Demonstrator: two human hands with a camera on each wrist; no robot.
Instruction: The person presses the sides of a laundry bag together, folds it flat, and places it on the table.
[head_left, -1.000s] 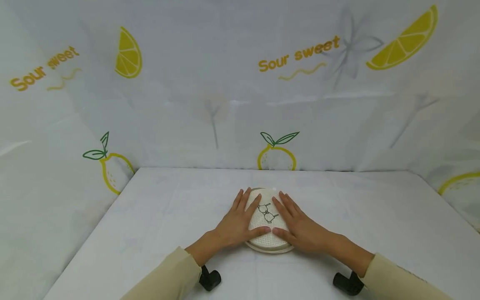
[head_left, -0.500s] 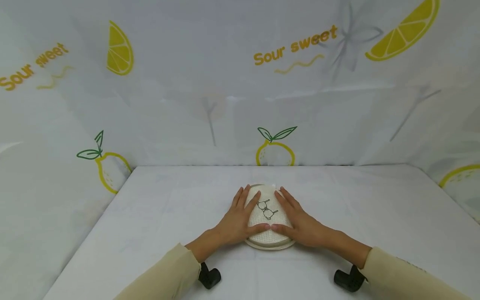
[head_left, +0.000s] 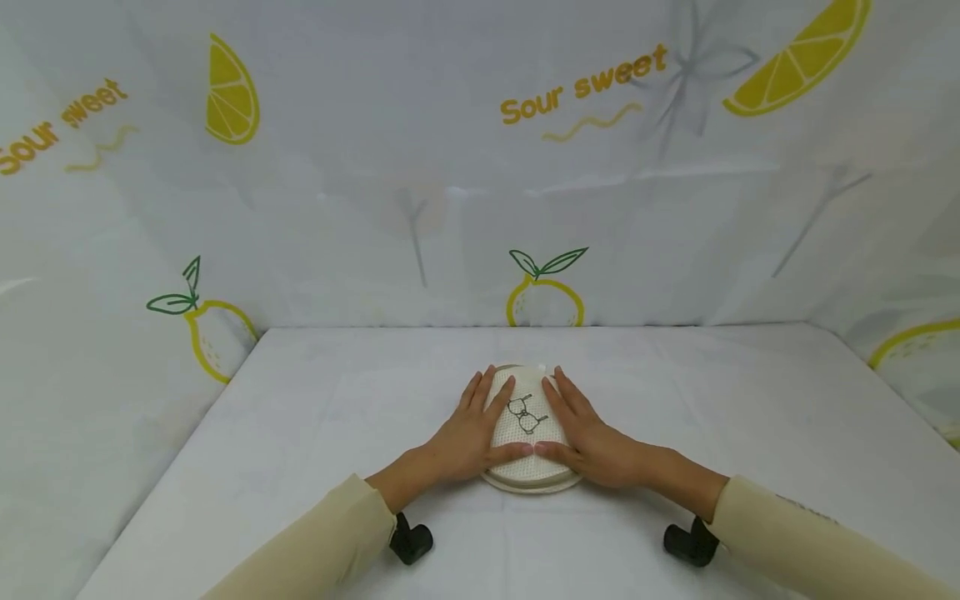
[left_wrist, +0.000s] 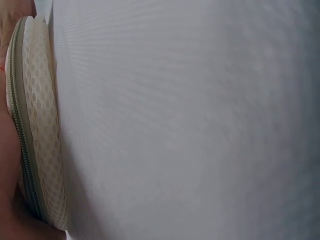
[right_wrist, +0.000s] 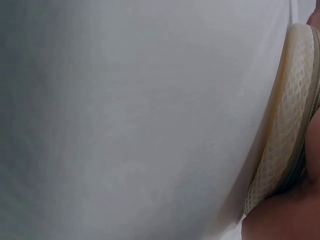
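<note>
A round, cream mesh laundry bag lies on the white table in the head view. Its top bears a dark line drawing. My left hand rests on the bag's left part, fingers spread and fairly straight. From the other side my right hand lies over the right part in the same way. Both thumbs point inward across the bag, their tips nearly meeting. A zipper runs round the bag's side in the left wrist view. The right wrist view has the bag's mesh side wall beside my hand.
White cloth covers the table. Behind it stands a white backdrop printed with lemons and lettering. A black wrist device sits below the left wrist, and another black device below the right.
The head view has shifted slightly, so the scene sits a little higher and further left. My thumb tips have come closer together. Both hands stay on the bag.
</note>
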